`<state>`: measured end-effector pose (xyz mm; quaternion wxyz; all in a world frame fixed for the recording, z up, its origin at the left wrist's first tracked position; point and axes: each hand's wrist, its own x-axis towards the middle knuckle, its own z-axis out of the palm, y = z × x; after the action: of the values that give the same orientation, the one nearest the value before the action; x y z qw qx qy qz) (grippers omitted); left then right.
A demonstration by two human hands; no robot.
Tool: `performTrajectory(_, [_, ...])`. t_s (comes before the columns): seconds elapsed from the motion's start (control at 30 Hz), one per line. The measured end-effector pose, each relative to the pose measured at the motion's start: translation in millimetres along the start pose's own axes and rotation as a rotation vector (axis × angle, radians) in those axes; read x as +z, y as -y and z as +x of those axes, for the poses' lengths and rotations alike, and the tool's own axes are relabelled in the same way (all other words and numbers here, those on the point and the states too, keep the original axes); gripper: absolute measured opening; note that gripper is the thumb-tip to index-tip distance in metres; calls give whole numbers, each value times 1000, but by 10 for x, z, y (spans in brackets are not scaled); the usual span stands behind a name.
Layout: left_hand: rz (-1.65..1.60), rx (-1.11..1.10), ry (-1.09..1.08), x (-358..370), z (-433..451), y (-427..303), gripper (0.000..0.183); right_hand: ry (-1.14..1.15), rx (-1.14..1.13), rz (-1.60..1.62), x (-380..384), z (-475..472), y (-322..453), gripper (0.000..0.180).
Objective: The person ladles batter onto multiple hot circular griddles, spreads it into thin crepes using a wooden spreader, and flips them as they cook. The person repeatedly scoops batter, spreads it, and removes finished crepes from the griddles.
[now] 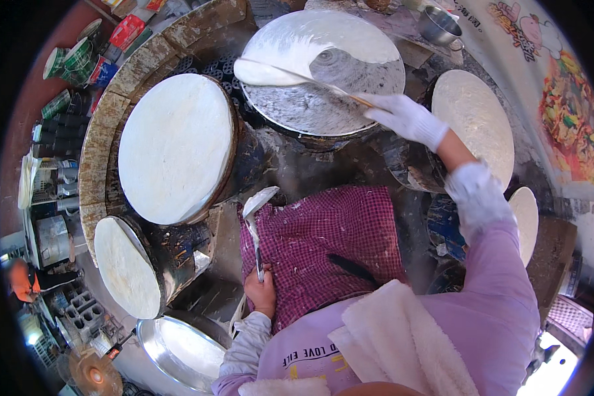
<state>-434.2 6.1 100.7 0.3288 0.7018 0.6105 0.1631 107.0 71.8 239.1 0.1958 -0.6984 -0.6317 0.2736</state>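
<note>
My right hand [408,119], in a white knit glove, grips the wooden end of a long thin spreader [297,75]. Its blade lies across a round griddle [346,106] at the top centre. White batter [282,44] covers the far and left parts of that griddle, and the dark surface shows at the near right. Bare and low at the left of the checked apron [326,237], my left hand [261,292] holds a ladle [258,202] upright by its handle, its bowl coated with batter.
Round griddles covered in pale batter stand around me: a large one [175,148] and a smaller one [128,270] at left, others [472,128] [523,225] at right. A metal basin [180,351] is at lower left, a steel pot [438,27] at top right. A person [24,282] is far left.
</note>
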Motion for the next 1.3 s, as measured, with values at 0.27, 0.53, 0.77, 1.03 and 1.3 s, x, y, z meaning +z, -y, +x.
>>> performTrajectory(0.27, [-43, -1, -8, 46, 14, 13, 18, -199, -57, -284, -220, 1134, -337, 48])
performTrajectory(0.53, [-37, 15, -40, 13, -57, -88, 18, 119, -59, -40, -173, 250, -15, 49])
performTrajectory(0.77, [-59, 82, 14, 53, 17, -34, 20, -440, -50, -28, 12, -62, -607, 48])
performTrajectory(1.03, [-79, 66, 0, 77, -34, 13, 21, 28, 551, 808, 280, -802, -133, 57])
performTrajectory(1.3, [-151, 46, -21, 30, -33, 107, 20, -210, 365, 1391, 1287, 80, 1526, 68])
